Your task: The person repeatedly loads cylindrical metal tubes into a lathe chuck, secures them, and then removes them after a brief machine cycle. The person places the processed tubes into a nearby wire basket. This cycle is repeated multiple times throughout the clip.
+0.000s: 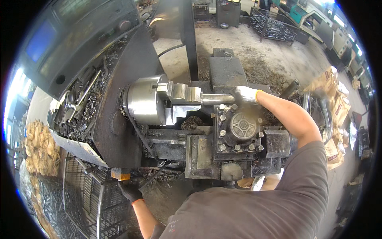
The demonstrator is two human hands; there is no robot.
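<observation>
My right hand (245,96), in a pale glove with a yellow cuff, is closed round the free end of a steel bar (217,99). The bar's other end sits between the stepped jaws (184,94) of a lathe chuck (147,100). Below my right hand is the square tool post (238,137), with bolts round its edge and a round cap. My left hand (131,191), in a dark glove with an orange cuff, is closed just below a yellow-orange box (120,174) under the headstock (125,103). What it grips there is hidden.
Dark chips and loose tools, with a T-handled wrench (78,104) among them, cover the headstock top. A wire-mesh cage (85,185) stands at lower left beside netted sacks (41,149). Paper sacks (336,119) are at right. A bin of metal parts (272,28) stands far back.
</observation>
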